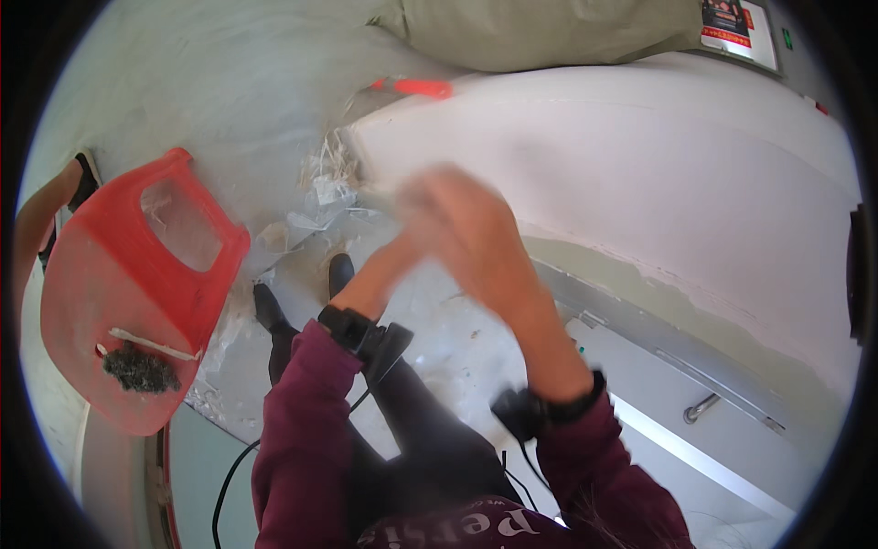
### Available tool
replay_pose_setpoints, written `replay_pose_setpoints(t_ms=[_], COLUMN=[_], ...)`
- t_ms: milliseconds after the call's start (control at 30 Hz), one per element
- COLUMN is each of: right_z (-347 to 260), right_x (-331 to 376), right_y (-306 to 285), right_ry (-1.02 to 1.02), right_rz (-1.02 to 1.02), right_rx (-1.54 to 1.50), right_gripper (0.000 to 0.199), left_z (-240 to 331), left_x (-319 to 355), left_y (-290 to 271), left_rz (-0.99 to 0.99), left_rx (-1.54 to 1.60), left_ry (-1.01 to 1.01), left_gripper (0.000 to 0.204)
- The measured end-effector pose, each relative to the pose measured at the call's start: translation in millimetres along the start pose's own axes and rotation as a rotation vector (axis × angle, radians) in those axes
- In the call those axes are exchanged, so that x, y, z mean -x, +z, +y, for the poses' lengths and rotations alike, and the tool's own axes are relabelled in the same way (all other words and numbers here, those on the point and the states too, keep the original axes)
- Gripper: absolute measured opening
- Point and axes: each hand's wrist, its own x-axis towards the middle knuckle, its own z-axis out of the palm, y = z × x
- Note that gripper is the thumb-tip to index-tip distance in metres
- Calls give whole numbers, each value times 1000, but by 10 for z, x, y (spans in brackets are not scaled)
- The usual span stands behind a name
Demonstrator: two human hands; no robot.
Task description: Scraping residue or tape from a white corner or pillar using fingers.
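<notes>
My right hand [471,229] and my left hand [407,242] come together in front of me, above the floor beside a white curved surface. Both are smeared by motion, and the right one covers most of the left one's fingers. Whether anything is between them I cannot make out. Beyond the hands, a tool with a red handle [425,88] lies at the edge of the white curved surface [640,137]. Torn white and brownish scraps [329,188] are heaped at that surface's left corner.
A red plastic stool or chair [137,220] stands at the left, with a dark scouring pad [140,369] and a thin white stick [151,344] on it. Another person's leg [44,203] shows beyond. A metal handle [701,408] is at lower right. Black cables [224,485] run from my wrist straps.
</notes>
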Motion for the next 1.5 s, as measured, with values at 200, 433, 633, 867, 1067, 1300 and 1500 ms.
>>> replay_pose_setpoints(t_ms=[200,433,633,867,1067,1300,1500], right_z=[221,114,247,522,677,641,674], right_x=[-1272,-1218,-919,-793,-767,-749,-724], right_y=[356,-280,-270,-278,-345,-371,-382], right_ry=[-71,314,189,84,-301,-426,-489], right_rz=[-791,-1361,-1521,-1607,-1648,-1587,-1524], right_rx=[741,1138,1014,1025,1017,1002,890], right_gripper=[16,22,23,24,27,47,41], left_z=[-89,-49,-72,-60,-174,-214,-220], left_x=[-104,-52,-60,-69,-131,-159,-179], left_y=[-84,-75,-43,-126,-199,-204,-219], left_rz=[-118,-84,-33,-117,-190,-153,-168], left_rx=[-817,-740,-583,-554,-437,-351,-388], left_ry=[172,306,253,230,139,101,91], left_gripper=[11,9,15,14,16,12,12])
